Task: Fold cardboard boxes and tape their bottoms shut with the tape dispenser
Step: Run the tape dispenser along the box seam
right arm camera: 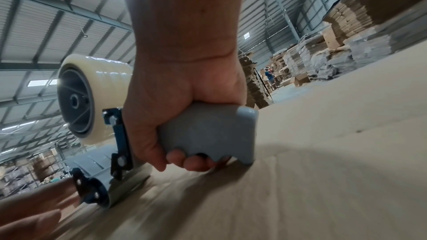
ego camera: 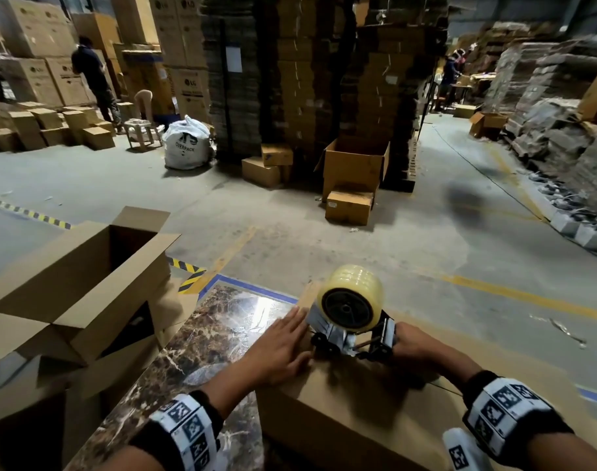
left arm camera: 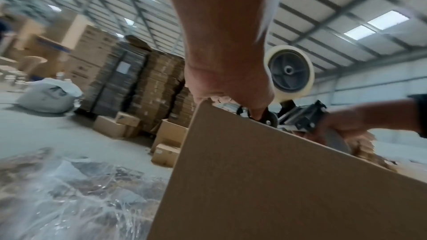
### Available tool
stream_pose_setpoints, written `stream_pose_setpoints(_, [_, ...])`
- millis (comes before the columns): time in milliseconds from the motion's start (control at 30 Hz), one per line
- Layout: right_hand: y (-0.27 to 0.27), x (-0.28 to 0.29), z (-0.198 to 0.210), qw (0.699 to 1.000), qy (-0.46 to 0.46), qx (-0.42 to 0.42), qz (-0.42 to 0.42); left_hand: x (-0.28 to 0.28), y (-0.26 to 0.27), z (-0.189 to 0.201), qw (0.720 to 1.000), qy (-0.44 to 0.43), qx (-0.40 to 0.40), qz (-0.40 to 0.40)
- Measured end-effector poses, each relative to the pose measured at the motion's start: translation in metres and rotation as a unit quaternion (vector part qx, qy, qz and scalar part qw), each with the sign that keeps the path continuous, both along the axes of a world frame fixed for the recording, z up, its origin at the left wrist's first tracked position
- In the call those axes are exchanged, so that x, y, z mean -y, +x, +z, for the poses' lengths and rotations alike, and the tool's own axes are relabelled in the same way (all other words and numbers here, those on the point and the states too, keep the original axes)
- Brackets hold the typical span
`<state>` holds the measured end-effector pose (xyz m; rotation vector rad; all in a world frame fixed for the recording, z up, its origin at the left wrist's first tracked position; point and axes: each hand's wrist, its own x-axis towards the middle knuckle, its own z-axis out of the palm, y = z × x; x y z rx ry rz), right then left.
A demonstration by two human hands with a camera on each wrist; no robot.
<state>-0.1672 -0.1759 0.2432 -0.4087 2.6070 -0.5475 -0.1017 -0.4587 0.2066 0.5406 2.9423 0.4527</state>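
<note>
Taping looks underway, not finished: right hand clenched round the tape dispenser on the box, left hand flat beside it, fingers straight.

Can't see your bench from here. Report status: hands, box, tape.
Right hand grips tape dispenser on box. Left hand flat, pressing box top beside dispenser. Nothing in the way.

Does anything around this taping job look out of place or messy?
Nothing stands out at the box being taped: the tape dispenser sits squarely on it. The floor beyond is untidy, with a slumped white sack and open boxes standing about.
</note>
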Motion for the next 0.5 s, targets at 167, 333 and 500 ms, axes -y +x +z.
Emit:
stream_pose_setpoints(167, [0.0, 0.004, 0.005, 1.0, 0.016, 0.006, 0.008, -0.008, -0.003, 0.002, 0.992, -0.114, 0.025, -0.037])
stream_pose_setpoints(333, [0.001, 0.029, 0.02, 1.0, -0.006, -0.001, 0.01, 0.017, -0.012, 0.004, 0.991, -0.126, 0.04, -0.031])
stream_pose_setpoints(500, [-0.011, 0.08, 0.031, 0.998, 0.041, -0.019, 0.034, 0.066, -0.032, -0.001, 0.992, -0.117, 0.05, -0.014])
